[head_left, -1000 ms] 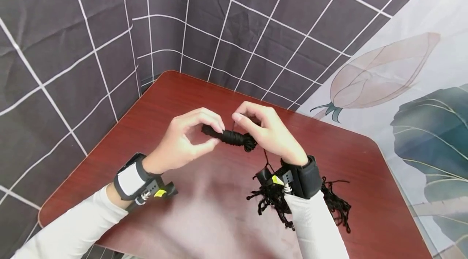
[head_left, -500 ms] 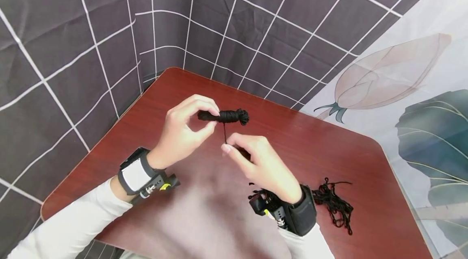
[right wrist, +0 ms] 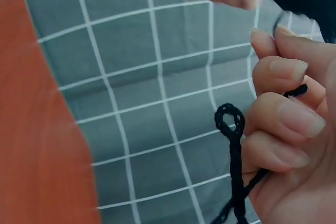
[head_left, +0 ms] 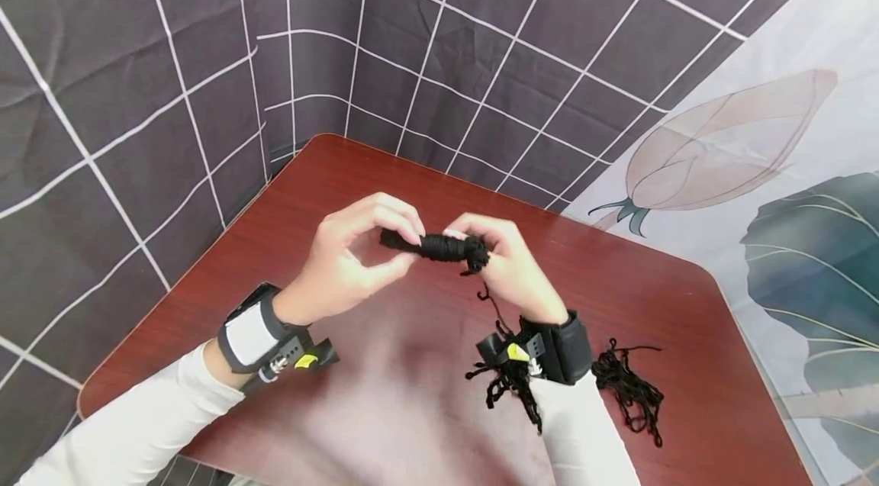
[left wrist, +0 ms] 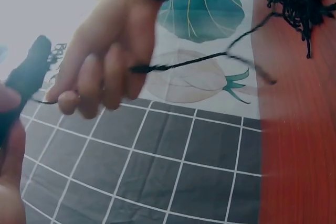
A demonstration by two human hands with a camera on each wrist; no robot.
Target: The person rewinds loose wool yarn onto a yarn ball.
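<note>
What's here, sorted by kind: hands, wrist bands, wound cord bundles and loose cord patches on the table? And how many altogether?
Hands: 2 (left hand, right hand)
Wrist bands: 2 (left band, right band)
Wound black bundle: 1
Loose cord: 2 patches (inner patch, outer patch); the right arm hides any join
Total: 7

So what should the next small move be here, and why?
Probably pass the right hand around the wound black bundle, adding a turn: it pinches a thin strand leading to the bundle, whose far end the left hand holds.
</note>
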